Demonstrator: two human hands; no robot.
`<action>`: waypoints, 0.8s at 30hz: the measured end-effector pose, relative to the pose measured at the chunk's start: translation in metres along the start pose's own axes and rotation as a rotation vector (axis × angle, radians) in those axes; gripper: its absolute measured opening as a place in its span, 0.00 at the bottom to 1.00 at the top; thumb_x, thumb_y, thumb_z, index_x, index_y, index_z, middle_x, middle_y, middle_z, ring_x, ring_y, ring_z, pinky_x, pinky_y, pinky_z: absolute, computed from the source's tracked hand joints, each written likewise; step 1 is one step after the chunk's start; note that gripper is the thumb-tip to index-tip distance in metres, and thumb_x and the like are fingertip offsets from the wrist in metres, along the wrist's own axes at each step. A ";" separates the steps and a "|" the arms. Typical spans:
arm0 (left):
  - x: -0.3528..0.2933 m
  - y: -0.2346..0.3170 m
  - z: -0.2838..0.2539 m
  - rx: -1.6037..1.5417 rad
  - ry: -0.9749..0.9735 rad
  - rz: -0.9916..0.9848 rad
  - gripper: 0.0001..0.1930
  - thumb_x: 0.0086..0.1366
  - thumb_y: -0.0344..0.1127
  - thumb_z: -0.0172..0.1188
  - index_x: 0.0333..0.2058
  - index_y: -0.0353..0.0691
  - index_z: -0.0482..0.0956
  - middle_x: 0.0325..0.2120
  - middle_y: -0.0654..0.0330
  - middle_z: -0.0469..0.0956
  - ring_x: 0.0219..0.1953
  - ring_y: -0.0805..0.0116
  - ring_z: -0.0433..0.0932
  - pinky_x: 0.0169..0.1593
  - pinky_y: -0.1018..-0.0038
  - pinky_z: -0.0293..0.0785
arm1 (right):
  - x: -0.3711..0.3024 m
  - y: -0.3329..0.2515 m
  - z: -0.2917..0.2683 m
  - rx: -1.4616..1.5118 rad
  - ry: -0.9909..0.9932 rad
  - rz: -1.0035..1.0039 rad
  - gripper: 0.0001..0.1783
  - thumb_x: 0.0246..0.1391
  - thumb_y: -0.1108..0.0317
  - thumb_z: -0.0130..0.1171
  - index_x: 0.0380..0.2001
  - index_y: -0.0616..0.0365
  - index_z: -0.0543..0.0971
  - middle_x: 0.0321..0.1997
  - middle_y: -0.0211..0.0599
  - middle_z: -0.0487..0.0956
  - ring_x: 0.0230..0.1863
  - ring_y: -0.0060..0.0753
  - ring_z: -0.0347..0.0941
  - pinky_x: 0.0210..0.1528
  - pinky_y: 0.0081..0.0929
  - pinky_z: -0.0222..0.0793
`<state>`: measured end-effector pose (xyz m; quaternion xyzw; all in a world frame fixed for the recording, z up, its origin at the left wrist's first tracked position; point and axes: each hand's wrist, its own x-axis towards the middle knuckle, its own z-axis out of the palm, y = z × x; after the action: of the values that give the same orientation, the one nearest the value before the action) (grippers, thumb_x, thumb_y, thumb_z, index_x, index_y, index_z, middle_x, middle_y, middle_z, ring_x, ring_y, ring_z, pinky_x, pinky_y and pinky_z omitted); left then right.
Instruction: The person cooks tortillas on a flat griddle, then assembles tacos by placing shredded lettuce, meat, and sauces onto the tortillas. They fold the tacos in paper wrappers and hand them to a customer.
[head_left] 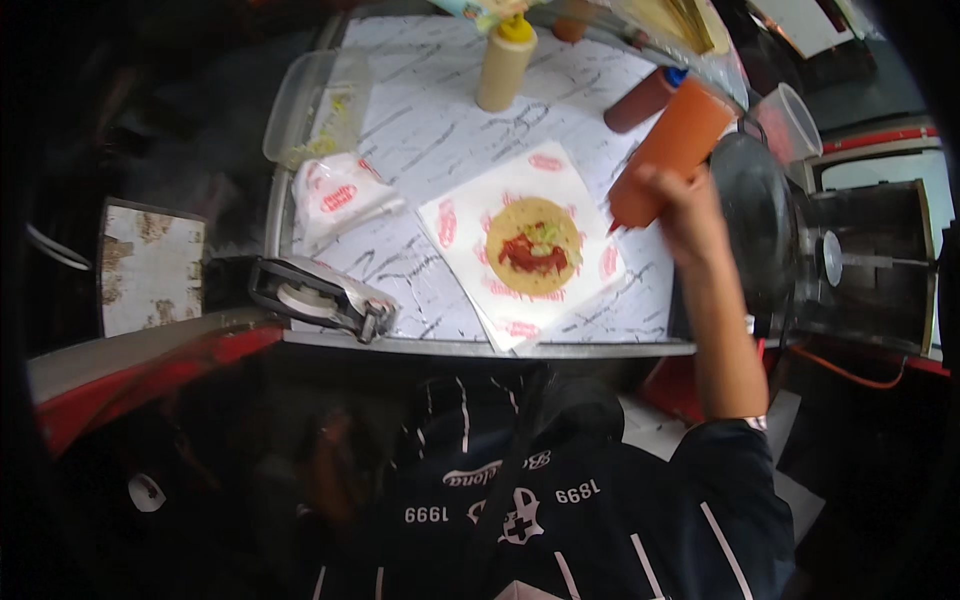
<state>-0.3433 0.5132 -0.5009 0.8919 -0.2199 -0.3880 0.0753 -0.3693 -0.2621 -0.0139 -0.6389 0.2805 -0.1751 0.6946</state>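
Right hand [688,210] around orange bottle [680,135] — veined white counter [430,110], dim room [190,100].

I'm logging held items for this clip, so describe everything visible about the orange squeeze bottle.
The squeeze bottle is orange, apparently soft plastic, with a smooth, broad body narrowing to a darker reddish nozzle. The right hand grips it around the lower body. It is tipped over, base up and to the right, nozzle pointing down-left by the right edge of the white paper. Whether sauce is flowing cannot be told.
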 end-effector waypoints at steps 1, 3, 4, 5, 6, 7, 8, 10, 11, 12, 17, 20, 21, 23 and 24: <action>0.005 -0.006 -0.002 0.059 0.024 0.025 0.16 0.76 0.47 0.50 0.39 0.42 0.80 0.29 0.62 0.82 0.24 0.71 0.78 0.26 0.74 0.73 | -0.007 -0.030 -0.004 -0.045 0.000 -0.072 0.36 0.52 0.71 0.71 0.63 0.64 0.69 0.50 0.42 0.80 0.49 0.37 0.80 0.57 0.34 0.77; 0.039 -0.016 -0.030 0.214 0.049 0.109 0.16 0.77 0.47 0.50 0.38 0.42 0.79 0.29 0.62 0.82 0.23 0.71 0.78 0.24 0.74 0.72 | -0.031 -0.090 -0.024 -0.093 0.123 -0.201 0.31 0.56 0.68 0.68 0.60 0.65 0.70 0.51 0.45 0.80 0.50 0.39 0.80 0.61 0.36 0.76; 0.035 -0.019 -0.012 0.216 0.109 0.083 0.16 0.77 0.47 0.50 0.38 0.42 0.79 0.28 0.62 0.82 0.22 0.72 0.78 0.23 0.75 0.72 | -0.037 -0.104 -0.003 -0.063 0.116 -0.335 0.30 0.58 0.67 0.66 0.60 0.66 0.70 0.53 0.46 0.79 0.52 0.40 0.80 0.63 0.39 0.76; 0.049 -0.016 -0.010 0.221 0.118 0.111 0.16 0.77 0.47 0.50 0.37 0.43 0.79 0.28 0.62 0.82 0.22 0.72 0.78 0.22 0.75 0.72 | -0.055 -0.119 0.004 -0.058 0.182 -0.451 0.28 0.60 0.65 0.64 0.60 0.66 0.70 0.54 0.48 0.78 0.53 0.41 0.80 0.65 0.42 0.75; 0.071 -0.014 -0.036 0.284 0.108 0.170 0.16 0.77 0.47 0.49 0.37 0.43 0.79 0.27 0.62 0.82 0.21 0.72 0.77 0.21 0.75 0.71 | -0.075 -0.114 -0.001 0.007 0.304 -0.610 0.28 0.61 0.63 0.62 0.60 0.67 0.69 0.56 0.49 0.78 0.55 0.43 0.79 0.66 0.45 0.75; 0.082 -0.009 -0.032 0.306 0.123 0.199 0.16 0.77 0.47 0.49 0.37 0.43 0.79 0.27 0.62 0.82 0.20 0.72 0.77 0.20 0.75 0.71 | -0.078 -0.064 -0.003 -0.085 0.271 -0.579 0.29 0.57 0.67 0.64 0.59 0.65 0.69 0.56 0.47 0.78 0.56 0.43 0.78 0.66 0.46 0.74; 0.075 -0.012 -0.038 0.360 0.149 0.193 0.16 0.77 0.47 0.49 0.36 0.43 0.79 0.26 0.62 0.82 0.20 0.72 0.77 0.19 0.75 0.71 | -0.073 -0.005 -0.010 -0.143 0.224 -0.544 0.31 0.53 0.70 0.67 0.59 0.62 0.69 0.55 0.45 0.77 0.57 0.43 0.76 0.66 0.47 0.73; 0.051 -0.018 -0.005 1.043 0.438 0.310 0.16 0.77 0.46 0.49 0.36 0.43 0.79 0.25 0.62 0.81 0.18 0.72 0.77 0.17 0.76 0.70 | -0.052 0.068 0.037 0.133 0.089 -0.190 0.34 0.42 0.87 0.69 0.54 0.59 0.71 0.50 0.39 0.78 0.52 0.41 0.77 0.60 0.42 0.74; 0.073 -0.015 -0.021 1.401 0.604 0.429 0.16 0.77 0.46 0.49 0.35 0.43 0.79 0.25 0.62 0.81 0.18 0.72 0.76 0.16 0.76 0.70 | -0.066 0.076 0.018 0.176 0.192 -0.080 0.32 0.43 0.88 0.69 0.52 0.60 0.72 0.48 0.41 0.79 0.50 0.40 0.78 0.60 0.42 0.74; 0.069 -0.012 -0.027 0.992 0.353 0.323 0.14 0.77 0.47 0.49 0.44 0.45 0.76 0.35 0.60 0.80 0.29 0.64 0.78 0.29 0.66 0.72 | -0.067 0.070 0.021 0.217 0.210 0.003 0.27 0.43 0.88 0.69 0.48 0.61 0.75 0.45 0.40 0.79 0.49 0.39 0.78 0.60 0.40 0.74; 0.051 0.000 -0.034 0.147 0.097 0.240 0.21 0.73 0.49 0.57 0.54 0.41 0.79 0.52 0.57 0.81 0.52 0.57 0.81 0.58 0.64 0.76 | -0.067 0.075 0.002 0.280 0.269 -0.078 0.21 0.48 0.86 0.69 0.44 0.61 0.76 0.41 0.38 0.80 0.46 0.36 0.79 0.55 0.38 0.75; 0.043 -0.004 -0.034 -0.214 -0.121 -0.015 0.25 0.70 0.51 0.61 0.59 0.42 0.78 0.58 0.53 0.77 0.62 0.55 0.75 0.68 0.62 0.67 | -0.073 0.056 -0.006 0.276 0.276 -0.064 0.21 0.47 0.86 0.69 0.44 0.60 0.76 0.40 0.36 0.79 0.45 0.35 0.79 0.56 0.37 0.74; 0.036 -0.006 -0.013 -0.162 -0.102 -0.042 0.25 0.70 0.51 0.61 0.59 0.42 0.78 0.59 0.53 0.77 0.62 0.55 0.75 0.68 0.61 0.68 | -0.070 0.054 0.004 0.235 0.229 -0.102 0.21 0.47 0.86 0.69 0.44 0.61 0.76 0.40 0.36 0.79 0.45 0.36 0.78 0.56 0.37 0.74; 0.037 -0.009 -0.010 0.018 -0.102 -0.075 0.26 0.69 0.52 0.61 0.58 0.42 0.78 0.59 0.53 0.77 0.62 0.54 0.75 0.67 0.61 0.69 | -0.076 0.059 0.009 0.226 0.233 -0.068 0.22 0.45 0.87 0.69 0.44 0.60 0.76 0.40 0.36 0.78 0.44 0.36 0.78 0.55 0.39 0.75; 0.038 -0.007 -0.011 0.116 -0.113 -0.086 0.27 0.68 0.53 0.61 0.58 0.42 0.78 0.60 0.53 0.77 0.62 0.53 0.75 0.67 0.60 0.69 | -0.080 0.058 0.006 0.244 0.274 -0.034 0.24 0.43 0.88 0.70 0.43 0.59 0.76 0.40 0.36 0.78 0.43 0.36 0.77 0.53 0.39 0.75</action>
<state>-0.3103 0.5024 -0.5202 0.8801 -0.2076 -0.4271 -0.0057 -0.4349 -0.2019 -0.0576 -0.5249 0.3382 -0.3050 0.7191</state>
